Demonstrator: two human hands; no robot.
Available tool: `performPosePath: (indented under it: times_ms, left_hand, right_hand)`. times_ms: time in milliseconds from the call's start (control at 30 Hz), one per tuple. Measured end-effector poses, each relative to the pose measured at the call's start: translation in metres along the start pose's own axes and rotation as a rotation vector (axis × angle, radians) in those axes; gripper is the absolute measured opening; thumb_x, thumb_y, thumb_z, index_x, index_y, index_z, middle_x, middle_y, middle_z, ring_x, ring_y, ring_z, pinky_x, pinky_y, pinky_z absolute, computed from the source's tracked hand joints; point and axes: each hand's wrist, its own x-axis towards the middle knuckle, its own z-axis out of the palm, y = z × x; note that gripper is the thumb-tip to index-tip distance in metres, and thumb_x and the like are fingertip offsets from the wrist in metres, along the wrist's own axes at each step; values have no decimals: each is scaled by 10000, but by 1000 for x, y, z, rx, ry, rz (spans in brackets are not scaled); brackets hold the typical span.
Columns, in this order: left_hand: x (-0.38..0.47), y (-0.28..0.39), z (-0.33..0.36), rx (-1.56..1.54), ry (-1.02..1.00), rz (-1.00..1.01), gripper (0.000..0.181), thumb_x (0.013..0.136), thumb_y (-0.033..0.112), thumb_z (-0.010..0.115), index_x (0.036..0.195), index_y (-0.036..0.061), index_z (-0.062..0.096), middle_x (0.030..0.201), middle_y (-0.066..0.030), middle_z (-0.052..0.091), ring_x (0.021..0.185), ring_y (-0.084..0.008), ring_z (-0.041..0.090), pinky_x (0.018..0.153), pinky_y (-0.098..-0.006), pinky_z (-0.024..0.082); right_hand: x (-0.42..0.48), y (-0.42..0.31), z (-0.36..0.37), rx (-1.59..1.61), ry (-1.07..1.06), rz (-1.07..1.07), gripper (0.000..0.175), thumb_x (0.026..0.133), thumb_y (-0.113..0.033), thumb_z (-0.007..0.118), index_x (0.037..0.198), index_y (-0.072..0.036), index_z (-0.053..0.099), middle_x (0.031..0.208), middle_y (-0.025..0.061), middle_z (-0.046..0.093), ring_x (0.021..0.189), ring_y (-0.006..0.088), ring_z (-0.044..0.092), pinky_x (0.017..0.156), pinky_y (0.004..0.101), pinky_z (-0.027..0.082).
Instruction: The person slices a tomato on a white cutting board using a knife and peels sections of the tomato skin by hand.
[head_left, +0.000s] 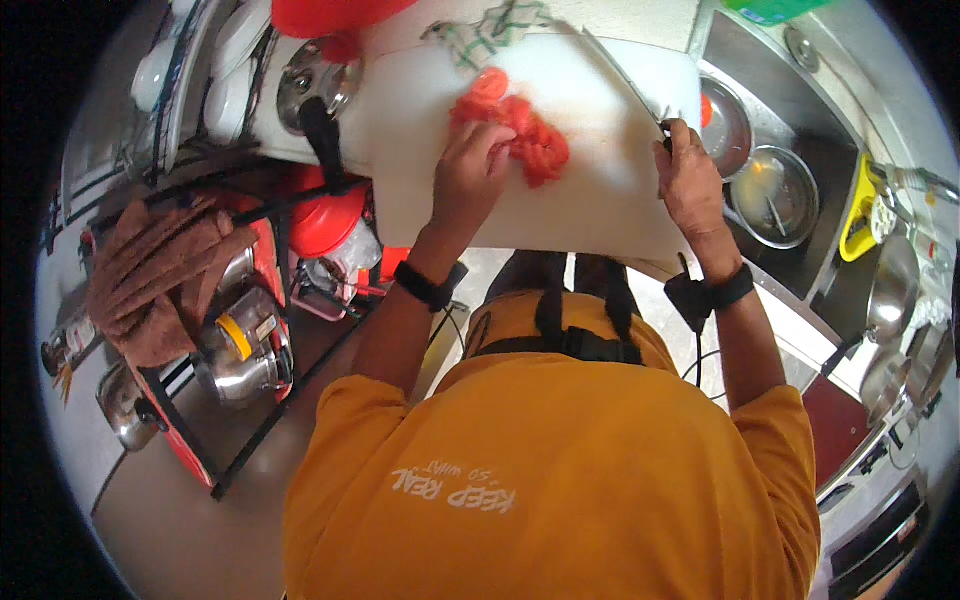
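Red tomato slices (541, 146) lie in a loose, curved heap on a white cutting board (420, 202). At the lower left side of the heap is my left hand (474, 161), its fingers curled and touching the slices; whether it grips one cannot be told. My right hand (686, 169) is shut on the dark handle of a kitchen knife (622, 75) at the board's right edge. The blade points up and left, away from the tomatoes. A green-and-white checked cloth (487, 34) lies at the board's far edge.
Right of the board, a sink (817, 112) holds metal bowls (776, 196), one with a utensil inside. A metal lid or pan (319, 86) with a black handle stands left of the board. Further left, a brown towel (165, 285) hangs over a rack with pots.
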Motion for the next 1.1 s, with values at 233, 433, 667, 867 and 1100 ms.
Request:
performPosePath:
  times_ms: [233, 433, 667, 867, 1100]
  left_hand:
    - [45, 117, 55, -300, -247, 4, 105, 840, 41, 567, 928, 21, 620, 885, -143, 639, 801, -293, 627, 702, -352, 495]
    - [111, 151, 219, 84, -786, 85, 281, 806, 188, 577, 1035, 26, 595, 986, -196, 640, 947, -359, 610, 833, -437, 489]
    - [159, 71, 379, 697, -1036, -124, 534, 809, 175, 539, 1299, 4, 412, 1356, -245, 395, 1209, -426, 449, 960, -479, 424]
    - [152, -4, 432, 903, -1091, -186, 566, 850, 228, 505, 1386, 162, 337, 1409, -195, 314, 1247, -392, 413, 926, -545, 411]
    - [137, 83, 411, 995, -845, 136, 568, 765, 242, 656, 1287, 182, 441, 1399, -163, 340, 1232, -366, 413, 987, -510, 361]
  right_hand:
    - [-34, 66, -56, 241, 298, 104, 295, 934, -206, 533, 1138, -1, 479, 751, 161, 601, 644, 251, 583, 598, 346, 455]
    - [-88, 108, -107, 498, 206, 542, 261, 941, -189, 523, 1110, 6, 484, 763, 79, 573, 614, 105, 488, 559, 285, 447]
    - [-158, 154, -124, 642, 178, 634, 249, 948, -236, 535, 1065, -22, 487, 667, 43, 504, 564, 107, 443, 513, 252, 390]
    - [-192, 190, -136, 661, 86, 670, 250, 947, -249, 535, 1053, -26, 497, 671, 76, 513, 610, 151, 457, 571, 275, 413]
    - [-203, 218, -136, 693, 83, 720, 246, 944, -245, 539, 1040, -22, 495, 678, 83, 528, 613, 144, 465, 572, 283, 417]
